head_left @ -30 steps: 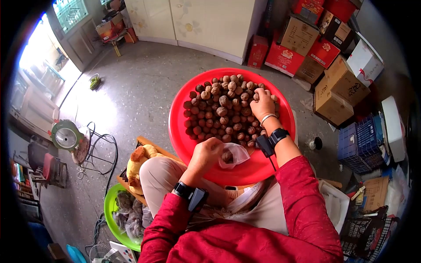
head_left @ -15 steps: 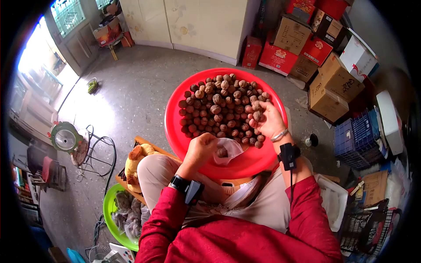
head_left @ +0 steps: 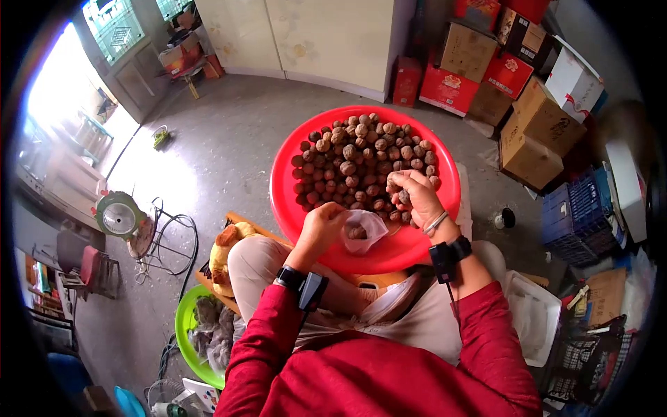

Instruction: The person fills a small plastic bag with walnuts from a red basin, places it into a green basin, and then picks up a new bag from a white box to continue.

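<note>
A wide red basin (head_left: 283, 208) sits before my knees, heaped with brown walnuts (head_left: 349, 169). At the basin's near side, my left hand (head_left: 322, 229) pinches the rim of a small clear plastic bag (head_left: 373, 236). At least one walnut (head_left: 357, 232) shows through the bag, which rests low in the basin. My right hand (head_left: 421, 199) is curled around walnuts over the right part of the heap; how many it holds is partly hidden by the fingers. A gap separates that hand from the bag.
A green basin (head_left: 182, 326) with filled plastic bags stands at lower left, near a plush-looking yellow cushion (head_left: 221, 260). Cardboard boxes (head_left: 531, 139) and a blue crate (head_left: 577, 215) line the right side. A white tray (head_left: 545, 316) lies beside my right leg.
My right hand has drawn back a little toward me and turned, its fingers closing over the walnuts. The left hand still grips the bag, whose mouth now looks wider. The view has shifted slightly.
</note>
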### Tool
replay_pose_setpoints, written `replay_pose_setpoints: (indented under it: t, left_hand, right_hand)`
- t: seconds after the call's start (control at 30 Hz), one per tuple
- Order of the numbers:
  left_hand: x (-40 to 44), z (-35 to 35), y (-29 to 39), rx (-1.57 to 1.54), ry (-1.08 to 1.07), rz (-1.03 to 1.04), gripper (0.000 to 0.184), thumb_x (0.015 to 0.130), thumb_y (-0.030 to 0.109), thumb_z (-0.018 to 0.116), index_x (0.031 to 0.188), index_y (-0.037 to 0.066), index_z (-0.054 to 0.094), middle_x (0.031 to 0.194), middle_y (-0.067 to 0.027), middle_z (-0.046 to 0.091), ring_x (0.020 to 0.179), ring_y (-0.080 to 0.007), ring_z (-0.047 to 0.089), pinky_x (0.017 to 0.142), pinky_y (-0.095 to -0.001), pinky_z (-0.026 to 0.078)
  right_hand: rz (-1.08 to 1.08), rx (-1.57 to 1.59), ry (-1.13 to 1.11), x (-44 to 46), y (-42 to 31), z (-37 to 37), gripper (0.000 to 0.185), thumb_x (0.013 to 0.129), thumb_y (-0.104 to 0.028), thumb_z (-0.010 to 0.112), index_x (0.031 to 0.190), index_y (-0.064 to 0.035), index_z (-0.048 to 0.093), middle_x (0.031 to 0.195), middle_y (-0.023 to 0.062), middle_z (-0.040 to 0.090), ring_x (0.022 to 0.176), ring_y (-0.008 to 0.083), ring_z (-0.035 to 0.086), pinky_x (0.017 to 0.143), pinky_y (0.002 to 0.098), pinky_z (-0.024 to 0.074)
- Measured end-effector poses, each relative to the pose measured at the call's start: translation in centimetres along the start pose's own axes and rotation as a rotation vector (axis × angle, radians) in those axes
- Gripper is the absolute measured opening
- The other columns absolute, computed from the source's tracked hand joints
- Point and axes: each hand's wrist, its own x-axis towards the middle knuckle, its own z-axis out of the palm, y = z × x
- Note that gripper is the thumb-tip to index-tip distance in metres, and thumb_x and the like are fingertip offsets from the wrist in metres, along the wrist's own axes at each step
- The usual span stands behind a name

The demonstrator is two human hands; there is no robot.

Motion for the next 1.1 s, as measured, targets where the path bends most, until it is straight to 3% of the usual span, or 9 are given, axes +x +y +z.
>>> replay_pose_setpoints:
  t: [0.1, 0.27, 0.37, 0.47, 0.57, 0.67, 0.77, 1.0, 1.1]
  left_hand:
    - [0.1, -0.1, -0.1, 0.046, -0.008, 0.012, 0.017, 0.092, 0.017, 0.063, 0.092, 0.0, 0.066, 0.075, 0.0005, 0.061, 0.066, -0.0072, 0.054, 0.058, -0.0231, 0.045]
    - [0.3, -0.1, -0.3, 0.017, -0.007, -0.015, 0.018, 0.09, 0.018, 0.065, 0.093, 0.0, 0.066, 0.073, -0.0009, 0.062, 0.065, -0.0077, 0.053, 0.058, -0.0243, 0.046]
    - [0.4, -0.1, -0.4, -0.002, -0.017, -0.042, 0.019, 0.088, 0.018, 0.066, 0.092, 0.0, 0.066, 0.072, -0.0021, 0.062, 0.065, -0.0075, 0.053, 0.059, -0.0252, 0.045]
    - [0.6, 0.0, -1.0, 0.019, -0.001, -0.005, 0.017, 0.09, 0.018, 0.065, 0.092, 0.001, 0.066, 0.074, -0.0008, 0.062, 0.066, -0.0073, 0.054, 0.059, -0.0242, 0.046]
    - [0.6, -0.1, -0.9, 0.031, 0.024, -0.007, 0.017, 0.091, 0.018, 0.064, 0.094, 0.001, 0.066, 0.077, -0.0005, 0.063, 0.068, -0.008, 0.055, 0.06, -0.0237, 0.047]
    - [0.5, -0.1, -0.3, 0.011, 0.027, -0.057, 0.017, 0.091, 0.018, 0.064, 0.094, 0.001, 0.066, 0.078, -0.0011, 0.063, 0.07, -0.0086, 0.056, 0.062, -0.0242, 0.048]
    - [0.6, 0.0, -0.9, -0.001, 0.045, -0.038, 0.017, 0.09, 0.017, 0.065, 0.093, 0.0, 0.066, 0.075, -0.0015, 0.063, 0.067, -0.0082, 0.055, 0.06, -0.0246, 0.047]
    - [0.5, 0.1, -0.7, -0.037, 0.056, -0.028, 0.018, 0.089, 0.017, 0.065, 0.094, 0.0, 0.066, 0.073, -0.0024, 0.063, 0.063, -0.0082, 0.055, 0.057, -0.0246, 0.046]
    - [0.6, 0.2, -0.8, -0.06, 0.06, -0.048, 0.018, 0.089, 0.017, 0.066, 0.093, 0.0, 0.066, 0.072, -0.0022, 0.063, 0.063, -0.0083, 0.055, 0.057, -0.0248, 0.046]
  right_hand:
    - [-0.253, -0.211, 0.014, -1.0, -0.8, 1.5, 0.018, 0.091, -0.021, 0.064, 0.098, -0.0052, 0.061, 0.085, 0.0026, 0.066, 0.068, 0.0081, 0.059, 0.055, 0.0215, 0.0489]
    - [-0.534, -0.501, 0.023, -2.0, -0.5, 2.4, 0.021, 0.088, -0.024, 0.069, 0.096, -0.0055, 0.064, 0.086, 0.0038, 0.067, 0.076, 0.0123, 0.062, 0.066, 0.0264, 0.0501]
    - [-0.794, -0.66, -0.159, -2.0, 0.1, 3.1, 0.029, 0.086, -0.027, 0.071, 0.101, -0.0034, 0.063, 0.083, 0.0092, 0.064, 0.076, 0.0168, 0.062, 0.068, 0.0295, 0.0496]
    - [-0.488, -0.916, -0.087, -3.2, 0.1, 3.5, 0.041, 0.086, -0.037, 0.071, 0.102, -0.0006, 0.061, 0.074, 0.0096, 0.063, 0.066, 0.0171, 0.059, 0.063, 0.0309, 0.0493]
    - [-0.448, -0.769, 0.008, -0.9, 2.4, 2.3, 0.041, 0.087, -0.037, 0.071, 0.098, 0.0013, 0.061, 0.071, 0.0076, 0.062, 0.064, 0.0151, 0.059, 0.061, 0.0303, 0.0491]
    - [-0.106, -0.447, -0.024, 0.3, 2.4, 0.9, 0.024, 0.086, -0.021, 0.071, 0.095, -0.0012, 0.061, 0.075, 0.0027, 0.062, 0.065, 0.0124, 0.057, 0.058, 0.0267, 0.0476]
    - [0.092, -0.145, -0.055, -0.1, 1.9, 0.2, 0.019, 0.083, -0.008, 0.066, 0.1, -0.0021, 0.058, 0.08, 0.0028, 0.061, 0.068, 0.0127, 0.058, 0.057, 0.027, 0.0478]
    - [0.045, -0.077, -0.091, -0.4, 1.2, 0.4, 0.021, 0.082, 0.0, 0.062, 0.101, -0.0012, 0.053, 0.086, 0.0062, 0.059, 0.069, 0.0155, 0.058, 0.059, 0.0288, 0.0493]
    - [0.008, -0.032, -0.071, 0.0, 1.5, 0.2, 0.017, 0.089, -0.01, 0.064, 0.102, -0.0042, 0.055, 0.092, 0.0063, 0.062, 0.078, 0.015, 0.063, 0.067, 0.0248, 0.0521]
